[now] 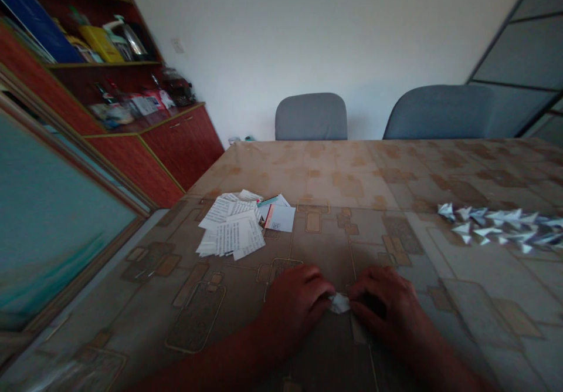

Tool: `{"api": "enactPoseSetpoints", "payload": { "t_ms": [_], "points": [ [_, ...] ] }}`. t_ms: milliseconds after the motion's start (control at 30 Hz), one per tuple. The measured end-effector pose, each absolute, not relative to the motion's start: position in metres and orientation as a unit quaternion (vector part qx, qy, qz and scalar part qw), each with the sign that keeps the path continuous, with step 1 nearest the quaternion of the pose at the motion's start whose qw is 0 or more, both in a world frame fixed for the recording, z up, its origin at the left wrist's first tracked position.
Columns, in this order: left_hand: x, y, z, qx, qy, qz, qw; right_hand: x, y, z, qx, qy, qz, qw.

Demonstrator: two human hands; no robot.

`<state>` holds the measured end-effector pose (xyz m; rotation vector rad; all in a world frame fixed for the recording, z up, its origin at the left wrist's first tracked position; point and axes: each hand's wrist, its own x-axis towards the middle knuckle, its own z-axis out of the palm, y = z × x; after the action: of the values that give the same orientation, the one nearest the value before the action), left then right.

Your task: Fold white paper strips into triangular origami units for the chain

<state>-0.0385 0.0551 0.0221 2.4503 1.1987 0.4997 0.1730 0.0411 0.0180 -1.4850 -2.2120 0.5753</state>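
Between my two hands is a small folded piece of white paper (340,303), low over the near part of the table. My left hand (300,294) pinches its left end between thumb and fingers. At the other end, the fingertips of my right hand (387,299) close on the paper too. Beyond my left hand lies a loose pile of printed paper slips (233,230), with a few coloured pieces at its right side. Off to the right, several folded paper pieces (497,222) with pointed tips stand in rows.
A patterned cloth covers the table (281,169). Behind its far edge stand two grey chairs, one in the middle (311,116) and one at right (435,112). To the left, a red-brown cabinet (185,139) holds bottles, a kettle and folders.
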Motion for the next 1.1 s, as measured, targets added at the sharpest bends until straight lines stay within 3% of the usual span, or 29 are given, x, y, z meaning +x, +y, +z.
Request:
{"api": "enactPoseSetpoints", "payload": {
  "t_ms": [300, 1100],
  "points": [
    [-0.036, 0.058, 0.035, 0.862, 0.432, 0.147, 0.218, 0.177, 0.046, 0.024, -0.522, -0.809, 0.208, 0.173],
    [-0.036, 0.059, 0.036, 0.857, 0.438, 0.144, 0.231, 0.167, 0.042, 0.020, -0.551, -0.799, 0.133, 0.201]
  ]
}}
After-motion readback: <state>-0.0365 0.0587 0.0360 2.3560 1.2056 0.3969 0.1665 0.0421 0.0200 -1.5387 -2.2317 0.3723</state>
